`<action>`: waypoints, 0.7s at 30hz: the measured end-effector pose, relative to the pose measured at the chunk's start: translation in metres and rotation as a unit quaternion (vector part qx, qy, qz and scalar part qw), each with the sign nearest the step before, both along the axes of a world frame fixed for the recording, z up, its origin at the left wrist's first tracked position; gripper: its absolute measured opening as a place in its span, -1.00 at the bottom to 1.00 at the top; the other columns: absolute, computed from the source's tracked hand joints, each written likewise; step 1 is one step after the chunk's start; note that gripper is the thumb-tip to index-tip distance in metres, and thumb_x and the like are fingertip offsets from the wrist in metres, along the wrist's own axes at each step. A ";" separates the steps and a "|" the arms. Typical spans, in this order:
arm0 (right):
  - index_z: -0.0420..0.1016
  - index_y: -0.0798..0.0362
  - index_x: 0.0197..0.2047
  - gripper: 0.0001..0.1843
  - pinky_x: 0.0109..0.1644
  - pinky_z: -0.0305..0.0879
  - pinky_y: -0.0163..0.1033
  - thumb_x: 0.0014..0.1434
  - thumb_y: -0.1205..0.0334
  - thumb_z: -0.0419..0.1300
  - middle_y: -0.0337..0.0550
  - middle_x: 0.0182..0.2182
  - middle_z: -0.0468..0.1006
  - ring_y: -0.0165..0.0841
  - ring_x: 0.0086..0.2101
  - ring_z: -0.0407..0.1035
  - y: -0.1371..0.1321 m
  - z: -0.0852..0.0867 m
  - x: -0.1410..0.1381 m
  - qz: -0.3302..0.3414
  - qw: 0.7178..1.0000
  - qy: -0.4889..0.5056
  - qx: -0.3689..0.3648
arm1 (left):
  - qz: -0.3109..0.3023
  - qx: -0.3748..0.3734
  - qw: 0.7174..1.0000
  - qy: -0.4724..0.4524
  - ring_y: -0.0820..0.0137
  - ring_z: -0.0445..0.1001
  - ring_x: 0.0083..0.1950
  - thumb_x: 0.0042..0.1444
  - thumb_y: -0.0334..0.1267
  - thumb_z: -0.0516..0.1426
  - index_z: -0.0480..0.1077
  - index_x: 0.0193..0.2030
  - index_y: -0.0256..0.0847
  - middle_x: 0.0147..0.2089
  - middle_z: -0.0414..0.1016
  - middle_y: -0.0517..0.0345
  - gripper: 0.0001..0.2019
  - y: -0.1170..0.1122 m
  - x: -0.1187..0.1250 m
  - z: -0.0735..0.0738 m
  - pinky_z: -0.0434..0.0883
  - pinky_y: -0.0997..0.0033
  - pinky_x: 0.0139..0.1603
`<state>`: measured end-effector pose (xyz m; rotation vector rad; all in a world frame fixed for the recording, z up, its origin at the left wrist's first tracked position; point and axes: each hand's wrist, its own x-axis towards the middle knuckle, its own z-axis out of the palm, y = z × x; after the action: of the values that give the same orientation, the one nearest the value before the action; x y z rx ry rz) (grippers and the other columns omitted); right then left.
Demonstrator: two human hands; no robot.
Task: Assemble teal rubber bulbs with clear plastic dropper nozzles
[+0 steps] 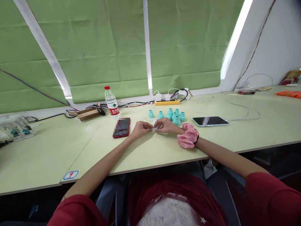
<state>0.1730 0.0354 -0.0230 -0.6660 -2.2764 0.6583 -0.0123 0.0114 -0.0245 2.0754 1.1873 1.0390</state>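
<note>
My left hand (142, 128) and my right hand (166, 125) meet over the middle of the table, fingertips pinched together. Between them is a small clear plastic piece (154, 129), gripped from both sides; its exact kind is too small to make out. Just beyond my hands stand several small turquoise vase-shaped pieces (176, 120), most of them grouped behind my right hand. One turquoise piece (150, 113) stands apart at the left of the group. A pink scrunchie (188, 136) is around my right wrist.
A red-cased phone (121, 127) lies left of my hands, a light-cased phone (210, 121) with a cable to the right. Behind stand a water bottle (112, 103), a cardboard box (88, 114) and a yellow power strip (167, 102). Clear containers (17, 128) sit far left, orange items (289, 94) far right.
</note>
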 end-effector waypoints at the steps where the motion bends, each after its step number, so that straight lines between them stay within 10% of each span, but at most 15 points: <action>1: 0.42 0.17 -0.38 -0.80 -0.41 0.28 -0.38 -0.14 0.27 0.14 -0.16 -0.46 0.47 -0.45 -0.46 0.36 -0.001 0.001 0.000 -0.003 1.000 -0.006 0.004 | -0.002 0.004 1.000 0.003 0.36 0.47 -0.34 -0.20 -0.33 0.14 0.46 -0.40 -0.34 -0.39 0.51 0.08 -0.82 -0.001 0.000 0.001 0.43 0.44 -0.28; 21: 0.41 0.15 -0.32 -0.75 -0.41 0.26 -0.40 -0.10 0.20 0.15 -0.16 -0.41 0.47 -0.46 -0.44 0.35 -0.003 0.004 0.000 0.014 1.000 -0.016 0.004 | -0.031 0.037 0.999 0.016 0.39 0.46 -0.36 -0.15 -0.25 0.13 0.47 -0.35 -0.30 -0.37 0.51 0.09 -0.78 -0.004 0.001 0.001 0.42 0.43 -0.27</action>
<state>0.1726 0.0324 -0.0194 -0.6469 -2.3207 0.6569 -0.0111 0.0076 -0.0233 2.1807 1.1069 1.0388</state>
